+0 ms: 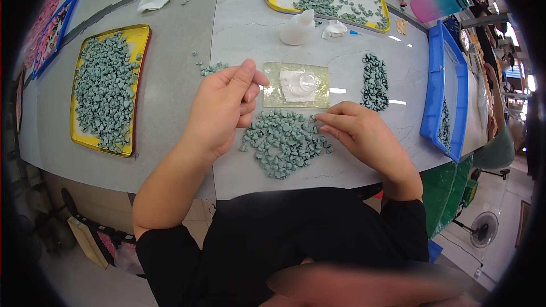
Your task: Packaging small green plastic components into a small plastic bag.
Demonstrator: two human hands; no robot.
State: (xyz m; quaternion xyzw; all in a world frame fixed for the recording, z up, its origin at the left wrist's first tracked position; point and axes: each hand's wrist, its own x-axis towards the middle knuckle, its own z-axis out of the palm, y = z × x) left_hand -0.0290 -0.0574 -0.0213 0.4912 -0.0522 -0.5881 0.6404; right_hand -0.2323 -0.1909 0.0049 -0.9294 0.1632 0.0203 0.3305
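Note:
My left hand (224, 105) is raised over the table, left of a small clear block (267, 96). Its thumb presses against the curled fingers, and whatever they pinch, if anything, is hidden. At the right edge of a loose heap of small grey-green pieces (284, 145), my right hand (361, 133) has its thumb and fingertips drawn close together. Anything between those fingertips is too small to make out. The block lies flat just beyond the heap, bearing a white paper square (289, 95) and a small clear round dish (307, 82).
A yellow tray (142, 51) full of similar pieces lies left; another yellow tray (364, 23) lies at the back. Right of the block is a darker green heap (375, 82), then a blue bin (435, 79). A white squeeze bottle (297, 29) and a pink-blue tumbler (438, 4) stand beyond.

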